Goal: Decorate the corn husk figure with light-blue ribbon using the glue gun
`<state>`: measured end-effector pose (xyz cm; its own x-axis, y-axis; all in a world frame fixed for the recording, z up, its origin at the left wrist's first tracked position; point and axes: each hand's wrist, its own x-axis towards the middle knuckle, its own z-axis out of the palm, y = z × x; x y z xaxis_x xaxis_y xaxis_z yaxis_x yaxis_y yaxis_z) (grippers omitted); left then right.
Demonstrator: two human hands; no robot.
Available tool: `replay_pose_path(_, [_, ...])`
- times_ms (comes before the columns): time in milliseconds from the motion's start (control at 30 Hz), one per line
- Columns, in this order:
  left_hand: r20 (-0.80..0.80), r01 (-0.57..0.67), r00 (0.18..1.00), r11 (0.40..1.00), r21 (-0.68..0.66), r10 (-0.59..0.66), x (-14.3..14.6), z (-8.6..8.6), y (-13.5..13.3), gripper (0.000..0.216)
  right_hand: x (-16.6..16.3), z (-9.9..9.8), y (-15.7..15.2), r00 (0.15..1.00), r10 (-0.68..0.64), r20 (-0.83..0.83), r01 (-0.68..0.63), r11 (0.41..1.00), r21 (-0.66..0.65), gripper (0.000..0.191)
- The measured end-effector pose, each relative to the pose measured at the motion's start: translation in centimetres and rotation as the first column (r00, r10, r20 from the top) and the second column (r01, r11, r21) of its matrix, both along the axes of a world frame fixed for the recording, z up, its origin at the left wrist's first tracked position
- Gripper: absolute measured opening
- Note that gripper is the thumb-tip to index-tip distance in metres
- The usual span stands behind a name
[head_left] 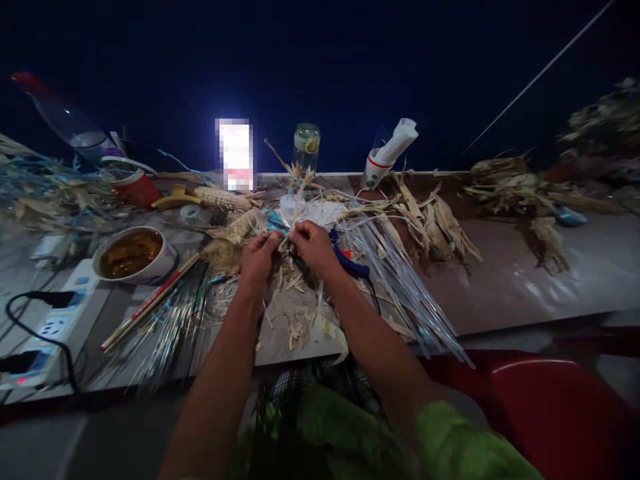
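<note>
My left hand (259, 260) and my right hand (314, 245) meet near the middle of the table, fingertips pinched close together. Both grip something small that I cannot make out. Just beyond the fingertips lies a crumpled blue strip (273, 220). Dried corn husk pieces (299, 179) stand up behind my hands, by a small white container (289, 205). Under my right forearm is a blue-handled tool (356, 267) with a black cord. Husk scraps (295, 307) are scattered below my hands.
Clear rods (415, 287) lie at right, jutting past the front edge. Thin wires (173, 330), red-and-wood sticks (150, 303), a bowl of brown liquid (135, 257) and a power strip (57, 327) lie left. Behind stand a lit screen (236, 153), jar (307, 143) and cup (376, 170).
</note>
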<state>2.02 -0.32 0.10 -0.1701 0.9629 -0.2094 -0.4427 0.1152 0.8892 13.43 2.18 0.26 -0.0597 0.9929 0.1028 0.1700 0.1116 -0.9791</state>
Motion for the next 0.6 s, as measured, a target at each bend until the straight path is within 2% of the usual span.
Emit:
replay_pose_path(167, [-0.015,0.035,0.999,0.998,0.049,-0.035,-0.4,-0.2,0.2,0.028,0.1,0.0,-0.3,0.975,0.215,0.064,-0.217,0.976,0.035,0.012])
replay_pose_path(267, [0.001,0.015,1.0,0.998,0.063,-0.015,-0.6,-0.2,0.3,0.027,0.1,0.0,-0.4,0.967,0.244,0.072,-0.245,0.969,0.013,0.015])
replay_pose_path(400, [-0.026,-0.091,0.995,0.994,0.061,0.092,-0.8,-0.1,0.4,0.027,0.9,0.2,0.0,0.982,0.179,0.055,-0.178,0.984,-0.012,0.018])
replay_pose_path(467, [-0.038,-0.161,0.986,0.986,0.048,0.163,-0.8,0.1,0.5,0.028,1.4,0.3,0.3,0.993,0.098,0.066,-0.098,0.995,0.001,0.019])
replay_pose_path(533, [-0.04,-0.239,0.97,0.97,0.039,0.241,-0.9,0.2,0.6,0.029,1.9,0.3,0.5,0.991,-0.009,0.132,0.002,0.999,0.053,0.02])
replay_pose_path(600, [-0.049,-0.302,0.952,0.952,0.041,0.304,-0.9,0.3,0.7,0.029,1.9,0.3,0.6,0.959,-0.085,0.269,0.052,0.99,0.129,0.022])
